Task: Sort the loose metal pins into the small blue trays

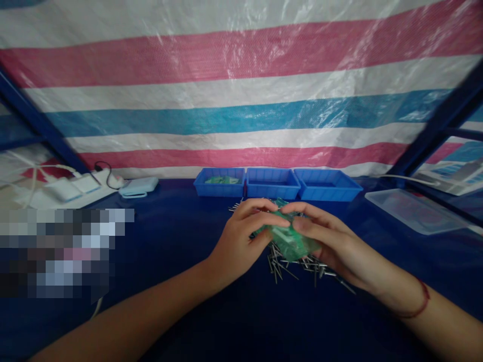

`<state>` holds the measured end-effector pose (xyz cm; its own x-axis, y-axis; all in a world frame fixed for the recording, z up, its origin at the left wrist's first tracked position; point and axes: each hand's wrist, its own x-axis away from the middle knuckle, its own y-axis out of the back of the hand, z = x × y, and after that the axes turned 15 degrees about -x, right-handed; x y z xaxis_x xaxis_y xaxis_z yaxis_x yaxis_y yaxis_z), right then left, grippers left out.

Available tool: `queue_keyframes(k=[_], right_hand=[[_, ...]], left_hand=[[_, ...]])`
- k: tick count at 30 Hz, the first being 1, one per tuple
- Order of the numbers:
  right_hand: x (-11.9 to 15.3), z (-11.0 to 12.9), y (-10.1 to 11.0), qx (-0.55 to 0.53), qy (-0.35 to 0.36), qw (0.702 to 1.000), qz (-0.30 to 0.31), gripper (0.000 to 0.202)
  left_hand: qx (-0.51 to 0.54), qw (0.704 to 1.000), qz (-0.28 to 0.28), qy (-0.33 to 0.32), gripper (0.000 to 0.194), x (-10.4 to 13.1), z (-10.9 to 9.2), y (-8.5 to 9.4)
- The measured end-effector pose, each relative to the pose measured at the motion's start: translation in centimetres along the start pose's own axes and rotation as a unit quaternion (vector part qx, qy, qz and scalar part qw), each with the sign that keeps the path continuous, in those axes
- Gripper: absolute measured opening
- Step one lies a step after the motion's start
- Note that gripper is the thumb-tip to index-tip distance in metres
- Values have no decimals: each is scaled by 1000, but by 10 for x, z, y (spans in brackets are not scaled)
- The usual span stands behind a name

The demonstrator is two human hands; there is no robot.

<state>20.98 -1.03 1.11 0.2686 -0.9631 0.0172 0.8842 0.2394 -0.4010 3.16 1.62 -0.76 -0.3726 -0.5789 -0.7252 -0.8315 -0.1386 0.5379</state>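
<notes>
Both hands meet over the middle of the dark blue table, gripping a small green see-through plastic bag. My left hand pinches the bag's upper left part with thumb and fingers. From the other side, my right hand has its fingers closed on the bag's upper right edge. What lies inside the bag is too blurred to make out. Beneath and around the hands spreads a loose pile of thin metal pins that look like nails or rivets, partly hidden by the bag and fingers.
Three blue bins stand in a row at the back: the left bin contains green bags, beside a middle bin and a right bin. A clear plastic lid or tray lies right. A power strip and pale blue case sit left.
</notes>
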Motion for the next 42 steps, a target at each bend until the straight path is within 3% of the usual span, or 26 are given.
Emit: queue_keyframes(k=[3,5,8,10,14,19,23,25,29,35,39,42], right_hand=[[-1,2,7,59,83,995,-14,16],[-6,4,15,141,162,975,-53,14],[-17,6,24,265,253,922,-121,14],[-28,9,22,310,271,901,-135,19],[-63,14,-3,372,271,884,-78,30],[-125,9,-42,422,329,845,-2,28],[-149,-2,-48,488,319,811,50,23],[-141,-1,-41,505,319,801,43,24],[-96,20,-16,554,324,767,11,24],[-45,48,50,651,152,740,70,16],[-33,46,93,639,77,763,60,16],[-28,41,105,630,39,773,57,24]], left_hand=[[-41,998,23,40,40,5,-4,-1],[-67,995,39,58,51,11,-8,-2],[-114,988,101,30,50,23,-12,-1],[-141,981,137,3,43,28,-12,-1],[-163,973,161,-33,36,32,-10,-3],[-165,973,156,-48,27,33,-6,-5],[-174,972,153,-48,25,36,-4,-6],[-184,969,161,-45,27,37,-2,-6],[-196,963,180,-40,27,37,-2,-6],[-214,958,188,-17,25,35,-5,-8],[-219,958,183,-18,25,35,-6,-10],[-221,957,188,-19,25,34,-6,-10]])
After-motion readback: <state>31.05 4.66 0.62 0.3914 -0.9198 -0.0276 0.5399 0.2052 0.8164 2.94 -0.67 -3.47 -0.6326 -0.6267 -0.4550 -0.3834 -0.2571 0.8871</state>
